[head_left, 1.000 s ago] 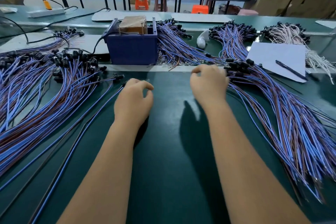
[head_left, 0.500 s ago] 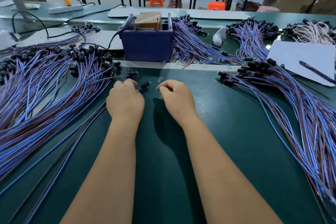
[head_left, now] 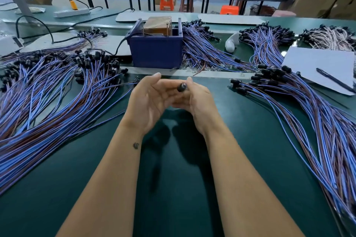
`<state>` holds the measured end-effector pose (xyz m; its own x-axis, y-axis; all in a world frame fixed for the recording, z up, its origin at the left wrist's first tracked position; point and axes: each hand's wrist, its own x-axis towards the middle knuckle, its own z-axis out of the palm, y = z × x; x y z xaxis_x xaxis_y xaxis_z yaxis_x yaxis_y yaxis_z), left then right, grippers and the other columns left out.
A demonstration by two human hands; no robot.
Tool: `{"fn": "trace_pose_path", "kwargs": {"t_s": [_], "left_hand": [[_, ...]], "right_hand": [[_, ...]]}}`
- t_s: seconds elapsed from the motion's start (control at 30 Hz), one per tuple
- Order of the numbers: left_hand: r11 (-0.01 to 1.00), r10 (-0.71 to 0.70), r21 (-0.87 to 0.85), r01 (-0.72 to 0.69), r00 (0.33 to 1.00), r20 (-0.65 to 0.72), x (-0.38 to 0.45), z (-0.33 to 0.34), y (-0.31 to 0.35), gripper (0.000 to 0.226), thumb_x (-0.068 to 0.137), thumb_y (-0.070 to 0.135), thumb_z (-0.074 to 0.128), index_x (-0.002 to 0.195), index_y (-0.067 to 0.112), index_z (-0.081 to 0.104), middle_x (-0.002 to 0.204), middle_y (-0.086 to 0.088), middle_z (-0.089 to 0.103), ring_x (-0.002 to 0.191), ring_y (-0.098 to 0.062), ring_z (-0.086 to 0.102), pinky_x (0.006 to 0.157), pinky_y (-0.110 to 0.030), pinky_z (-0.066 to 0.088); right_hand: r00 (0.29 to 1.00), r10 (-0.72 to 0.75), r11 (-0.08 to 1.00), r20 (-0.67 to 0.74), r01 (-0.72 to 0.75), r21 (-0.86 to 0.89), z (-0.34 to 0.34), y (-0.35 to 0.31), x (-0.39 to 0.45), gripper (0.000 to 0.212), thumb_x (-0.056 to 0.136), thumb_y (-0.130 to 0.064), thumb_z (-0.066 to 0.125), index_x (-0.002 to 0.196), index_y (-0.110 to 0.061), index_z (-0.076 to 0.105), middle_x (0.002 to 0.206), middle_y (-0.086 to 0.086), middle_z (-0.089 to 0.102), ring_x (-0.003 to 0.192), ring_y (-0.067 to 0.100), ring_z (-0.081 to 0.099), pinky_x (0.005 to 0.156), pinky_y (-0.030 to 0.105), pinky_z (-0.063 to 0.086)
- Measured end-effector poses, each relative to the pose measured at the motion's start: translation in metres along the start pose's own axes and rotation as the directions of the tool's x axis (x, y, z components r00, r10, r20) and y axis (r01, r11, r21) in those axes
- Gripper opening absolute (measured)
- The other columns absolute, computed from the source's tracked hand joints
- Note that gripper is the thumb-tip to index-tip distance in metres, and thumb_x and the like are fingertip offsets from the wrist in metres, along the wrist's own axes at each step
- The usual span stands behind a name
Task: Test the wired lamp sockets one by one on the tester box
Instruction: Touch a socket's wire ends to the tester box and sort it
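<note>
My two hands meet above the green table, in front of the tester box (head_left: pixel 156 52), a dark blue bin with a brown block inside. My right hand (head_left: pixel 200 102) pinches one black lamp socket (head_left: pixel 182 87) at its fingertips. The palm of my left hand (head_left: pixel 150 100) is turned inward with the thumb up, and its relaxed fingers reach under the socket and the right fingers. The socket's wire is hidden behind my hands. Heaps of wired sockets with blue and brown leads lie on the left (head_left: pixel 57 90) and on the right (head_left: pixel 300 102).
More socket bundles (head_left: pixel 204 48) lie behind and beside the box. A white sheet (head_left: pixel 317 63) with a pen (head_left: pixel 335 81) sits at the right. A black cable (head_left: pixel 119 48) runs from the box to the left. A metal strip (head_left: pixel 212 74) crosses the table.
Both hands rose off the table and came together at the centre. The right hand moved left from the right heap, and a socket is now held between the hands.
</note>
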<state>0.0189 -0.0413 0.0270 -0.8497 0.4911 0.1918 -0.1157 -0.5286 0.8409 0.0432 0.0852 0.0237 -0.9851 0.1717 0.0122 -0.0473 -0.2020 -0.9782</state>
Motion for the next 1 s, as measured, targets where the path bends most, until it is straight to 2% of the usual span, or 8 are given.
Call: {"fn": "trace_pose_path", "kwargs": {"t_s": [0.07, 0.13, 0.23, 0.37, 0.47, 0.57, 0.77, 1.0], "left_hand": [[0.982, -0.168, 0.108, 0.157, 0.981, 0.095, -0.002, 0.000, -0.001, 0.052, 0.086, 0.038, 0.043, 0.079, 0.001, 0.078, 0.088, -0.015, 0.074, 0.080, -0.021, 0.069, 0.081, -0.029, 0.056], [0.940, -0.291, 0.224, 0.256, 0.947, 0.139, -0.004, 0.004, -0.003, 0.049, 0.087, 0.039, 0.047, 0.077, 0.002, 0.077, 0.081, -0.012, 0.074, 0.074, -0.019, 0.068, 0.076, -0.027, 0.056], [0.864, -0.428, 0.353, 0.360, 0.893, 0.137, -0.005, 0.009, -0.004, 0.047, 0.084, 0.041, 0.047, 0.071, 0.006, 0.075, 0.074, -0.010, 0.071, 0.068, -0.019, 0.067, 0.070, -0.026, 0.057], [0.822, -0.461, 0.417, 0.388, 0.883, 0.087, -0.007, 0.010, -0.002, 0.046, 0.088, 0.042, 0.048, 0.062, 0.012, 0.073, 0.073, -0.010, 0.070, 0.070, -0.021, 0.070, 0.067, -0.027, 0.058], [0.843, -0.281, 0.419, 0.337, 0.941, -0.192, -0.003, 0.010, -0.004, 0.043, 0.101, 0.034, 0.046, 0.072, 0.011, 0.068, 0.075, -0.011, 0.072, 0.074, -0.025, 0.073, 0.058, -0.027, 0.057], [0.909, -0.009, 0.372, 0.188, 0.901, -0.434, 0.003, 0.003, -0.004, 0.031, 0.104, 0.024, 0.042, 0.090, 0.011, 0.066, 0.084, -0.008, 0.073, 0.082, -0.022, 0.071, 0.064, -0.029, 0.059], [0.905, 0.178, 0.424, 0.010, 0.898, -0.402, 0.002, -0.008, -0.002, 0.021, 0.101, 0.017, 0.051, 0.094, 0.021, 0.071, 0.097, -0.002, 0.074, 0.090, -0.021, 0.068, 0.092, -0.051, 0.052], [0.867, 0.249, 0.497, -0.041, 0.899, -0.360, 0.001, -0.010, -0.005, 0.014, 0.088, 0.020, 0.066, 0.086, 0.030, 0.076, 0.080, 0.006, 0.073, 0.076, -0.012, 0.064, 0.084, -0.042, 0.049]], "right_hand": [[0.999, 0.037, 0.998, -0.017, -0.036, 0.044, -0.004, -0.002, 0.000, 0.032, 0.105, -0.024, 0.039, 0.101, -0.011, 0.068, 0.074, 0.008, 0.069, 0.056, 0.010, 0.062, 0.052, 0.021, 0.051], [0.996, 0.078, 0.990, -0.031, -0.074, 0.117, -0.005, -0.004, 0.000, 0.025, 0.103, -0.019, 0.045, 0.106, -0.006, 0.066, 0.064, 0.004, 0.069, 0.048, 0.010, 0.059, 0.043, 0.018, 0.045], [0.996, 0.086, 0.970, -0.026, -0.078, 0.232, -0.005, -0.006, 0.000, 0.017, 0.099, -0.012, 0.054, 0.105, -0.004, 0.066, 0.061, 0.001, 0.068, 0.054, 0.011, 0.064, 0.052, 0.022, 0.053], [0.998, 0.056, 0.945, 0.011, -0.057, 0.323, -0.008, -0.004, 0.000, 0.013, 0.096, -0.005, 0.055, 0.099, -0.006, 0.068, 0.066, 0.002, 0.069, 0.053, 0.011, 0.062, 0.053, 0.020, 0.053], [0.998, 0.020, 0.910, 0.057, -0.042, 0.412, -0.012, -0.003, 0.002, 0.017, 0.095, 0.000, 0.054, 0.104, -0.009, 0.066, 0.068, 0.003, 0.068, 0.056, 0.011, 0.062, 0.056, 0.020, 0.053], [0.994, 0.002, 0.920, 0.109, -0.044, 0.388, -0.013, -0.001, 0.003, 0.020, 0.093, 0.003, 0.054, 0.104, -0.010, 0.066, 0.069, 0.004, 0.069, 0.059, 0.010, 0.063, 0.065, 0.018, 0.054], [0.984, 0.004, 1.000, 0.176, -0.005, 0.007, -0.001, 0.005, 0.000, 0.019, 0.088, 0.002, 0.064, 0.089, -0.015, 0.070, 0.068, -0.001, 0.069, 0.062, 0.008, 0.062, 0.066, 0.019, 0.050], [0.991, 0.005, 0.992, 0.137, 0.012, -0.122, 0.006, 0.006, -0.003, 0.018, 0.086, 0.003, 0.066, 0.082, -0.014, 0.067, 0.067, 0.002, 0.065, 0.060, 0.011, 0.058, 0.060, 0.018, 0.047]]}}
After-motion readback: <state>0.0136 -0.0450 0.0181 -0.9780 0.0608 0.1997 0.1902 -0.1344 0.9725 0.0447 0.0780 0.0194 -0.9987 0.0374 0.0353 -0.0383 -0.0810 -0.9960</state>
